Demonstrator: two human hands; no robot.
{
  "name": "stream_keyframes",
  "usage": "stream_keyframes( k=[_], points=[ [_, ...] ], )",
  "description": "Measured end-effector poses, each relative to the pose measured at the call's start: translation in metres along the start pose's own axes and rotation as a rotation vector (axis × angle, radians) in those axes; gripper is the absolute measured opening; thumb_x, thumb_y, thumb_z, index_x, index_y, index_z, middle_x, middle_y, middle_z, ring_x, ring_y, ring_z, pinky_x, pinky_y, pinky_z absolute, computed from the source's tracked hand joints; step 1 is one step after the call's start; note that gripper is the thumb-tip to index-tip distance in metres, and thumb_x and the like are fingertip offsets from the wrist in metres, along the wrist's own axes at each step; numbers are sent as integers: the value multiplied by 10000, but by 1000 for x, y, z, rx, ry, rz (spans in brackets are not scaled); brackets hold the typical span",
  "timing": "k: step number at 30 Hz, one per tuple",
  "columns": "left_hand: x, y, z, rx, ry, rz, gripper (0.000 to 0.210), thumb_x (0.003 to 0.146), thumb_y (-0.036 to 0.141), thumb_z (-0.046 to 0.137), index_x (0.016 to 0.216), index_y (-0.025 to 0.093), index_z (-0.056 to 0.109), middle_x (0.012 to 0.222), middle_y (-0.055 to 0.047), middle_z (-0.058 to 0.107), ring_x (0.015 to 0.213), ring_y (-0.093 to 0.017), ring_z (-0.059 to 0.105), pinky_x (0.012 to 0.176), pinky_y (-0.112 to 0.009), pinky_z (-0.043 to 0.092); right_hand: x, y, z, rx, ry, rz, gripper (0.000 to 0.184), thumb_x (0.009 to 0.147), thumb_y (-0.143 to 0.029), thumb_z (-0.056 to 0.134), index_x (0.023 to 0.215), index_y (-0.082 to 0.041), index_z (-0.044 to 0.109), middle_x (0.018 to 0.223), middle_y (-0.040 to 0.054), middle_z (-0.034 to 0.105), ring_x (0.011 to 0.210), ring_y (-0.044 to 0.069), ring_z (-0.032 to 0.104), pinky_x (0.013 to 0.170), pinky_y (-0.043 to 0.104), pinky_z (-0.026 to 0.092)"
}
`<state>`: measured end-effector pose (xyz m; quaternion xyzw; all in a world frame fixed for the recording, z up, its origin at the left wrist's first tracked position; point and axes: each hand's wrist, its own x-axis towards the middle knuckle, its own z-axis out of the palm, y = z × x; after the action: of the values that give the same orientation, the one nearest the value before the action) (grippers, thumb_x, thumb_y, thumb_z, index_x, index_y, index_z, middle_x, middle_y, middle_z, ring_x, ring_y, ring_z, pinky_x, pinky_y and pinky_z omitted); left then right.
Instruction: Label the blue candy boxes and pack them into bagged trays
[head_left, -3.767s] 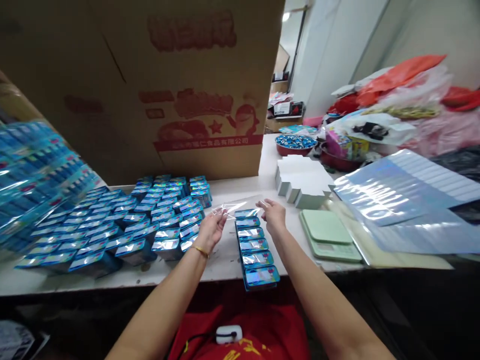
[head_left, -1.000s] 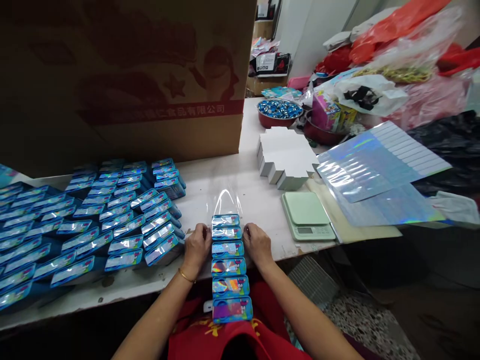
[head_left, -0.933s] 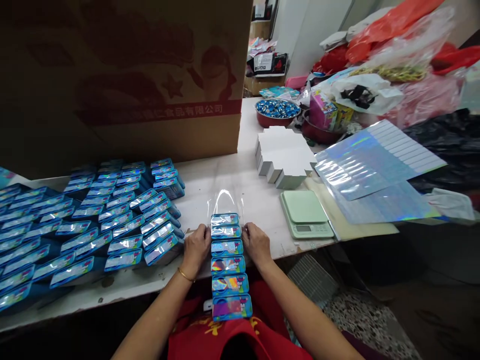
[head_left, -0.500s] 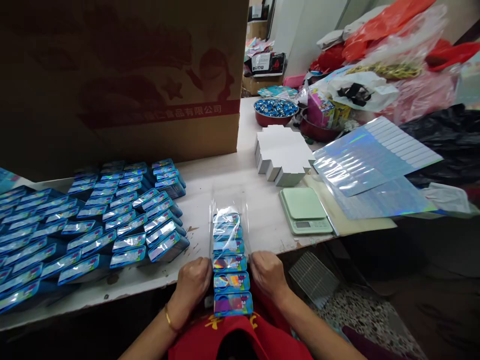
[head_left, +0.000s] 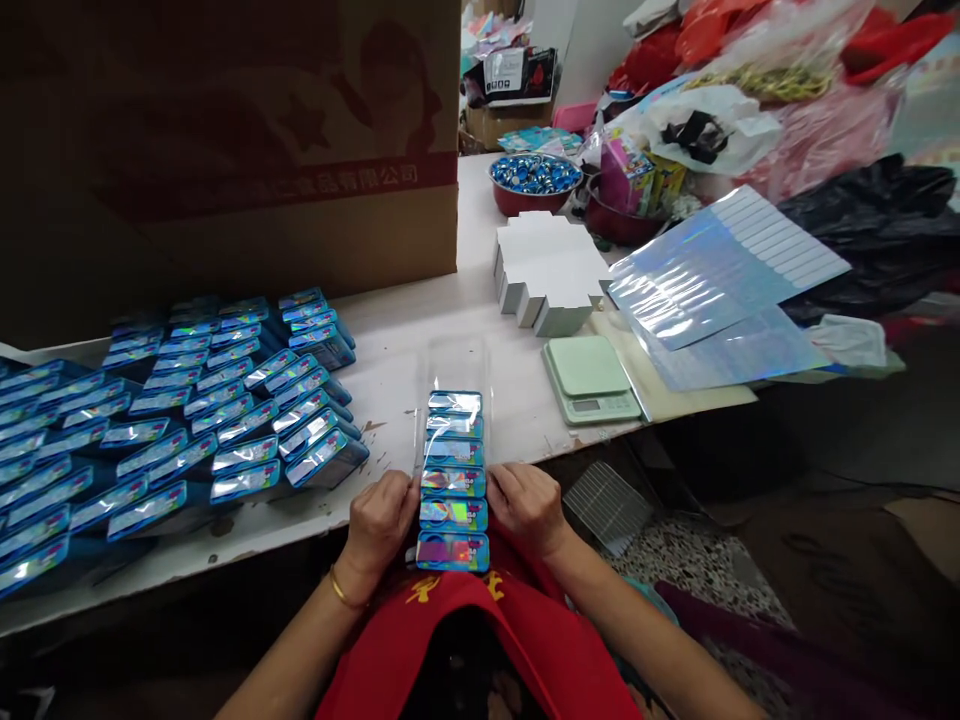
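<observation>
A row of several small blue boxes with shiny labels point(head_left: 452, 515) runs from the table edge toward my body. Over the far part of the row lies a clear plastic bag point(head_left: 454, 362), and its far end is flat on the table past the last box. My left hand point(head_left: 381, 518) is closed at the left side of the row, pinching the bag's edge. On the opposite side, my right hand point(head_left: 527, 503) is closed on the bag's right edge. Both sets of fingertips are mostly hidden. The box nearest me touches or almost touches my red apron point(head_left: 480, 605).
Many similar blue boxes point(head_left: 240, 400) stand in rows at left, before a large cardboard carton point(head_left: 300, 235). To the right are a pale green scale point(head_left: 592, 370), stacked white card point(head_left: 555, 260), holographic sheets point(head_left: 697, 290) and a red bowl point(head_left: 531, 200) of small blue pieces.
The camera view has shifted, so the table contents appear higher and further left. Both hands stay closed beside the row. Glare on the clear bag has lessened.
</observation>
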<state>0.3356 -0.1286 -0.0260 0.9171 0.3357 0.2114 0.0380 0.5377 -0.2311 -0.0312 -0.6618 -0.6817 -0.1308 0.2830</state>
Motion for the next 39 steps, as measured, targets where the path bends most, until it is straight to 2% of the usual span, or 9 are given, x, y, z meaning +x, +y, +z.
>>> stream_keyframes(
  k=[4, 9, 19, 22, 26, 31, 33, 36, 39],
  points=[
    [-15, 6, -12, -24, -19, 106, 221, 879, 202, 408, 680, 183, 501, 588, -3, 515, 554, -115, 484, 571, -251, 359, -11, -5, -13, 22, 14, -113, 158, 836, -140, 469, 937, -135, 591, 592, 8, 548, 567, 111, 496, 542, 280, 322],
    [-25, 10, -18, -18, -79, 196, 209, 856, 186, 435, 661, 187, 509, 589, -13, 524, 557, -127, 487, 553, -268, 352, -20, -12, -20, 8, 10, -180, 121, 834, -127, 467, 877, -116, 580, 534, -6, 502, 507, 107, 455, 496, 294, 291],
    [-51, 13, -28, -254, -105, 294, 233, 839, 121, 419, 630, 188, 496, 609, -15, 570, 511, -89, 488, 509, -228, 353, -46, -21, -37, 96, -77, -287, 126, 842, -131, 434, 893, -135, 549, 530, -16, 500, 484, 110, 442, 474, 290, 279],
    [-39, 8, -17, -273, -95, 171, 154, 841, 127, 419, 742, 179, 525, 713, -33, 605, 576, -98, 528, 559, -224, 388, -30, -20, -25, 120, -23, -216, 156, 851, -143, 405, 902, -114, 549, 536, -2, 508, 496, 122, 460, 486, 288, 302],
    [-8, -4, 4, -239, -5, -55, 169, 870, 187, 376, 764, 179, 508, 664, -22, 553, 618, -129, 527, 603, -246, 400, -6, -13, -3, 136, 59, -64, 163, 849, -126, 412, 907, -112, 564, 575, 14, 545, 538, 134, 502, 528, 274, 353],
    [-1, -12, 22, -278, 19, -285, 145, 849, 302, 426, 830, 182, 505, 714, -19, 550, 631, -146, 518, 609, -272, 409, -20, -18, -1, 301, 2, 159, 131, 856, -199, 474, 807, -151, 586, 635, 27, 588, 594, 129, 550, 581, 245, 407],
    [-8, -13, 27, -239, -49, -290, 146, 846, 293, 418, 851, 182, 513, 761, -35, 557, 694, -169, 525, 647, -295, 413, -33, -29, 0, 430, -110, 128, 173, 864, -206, 458, 765, -168, 594, 637, 21, 605, 592, 121, 562, 579, 229, 429],
    [-16, -12, 32, -80, -169, -216, 182, 848, 212, 370, 746, 185, 518, 768, -59, 553, 769, -204, 502, 687, -327, 387, -44, -49, 12, 586, -274, 35, 223, 884, -194, 413, 982, -167, 611, 877, 57, 675, 796, 143, 623, 708, 236, 486],
    [-18, -10, 34, 66, -213, -194, 157, 825, 161, 395, 745, 180, 529, 797, -70, 559, 797, -221, 487, 667, -330, 349, -41, -60, 26, 590, -304, 93, 306, 902, -181, 370, 1143, -152, 557, 1047, 92, 650, 947, 171, 609, 816, 280, 492]
  ],
)
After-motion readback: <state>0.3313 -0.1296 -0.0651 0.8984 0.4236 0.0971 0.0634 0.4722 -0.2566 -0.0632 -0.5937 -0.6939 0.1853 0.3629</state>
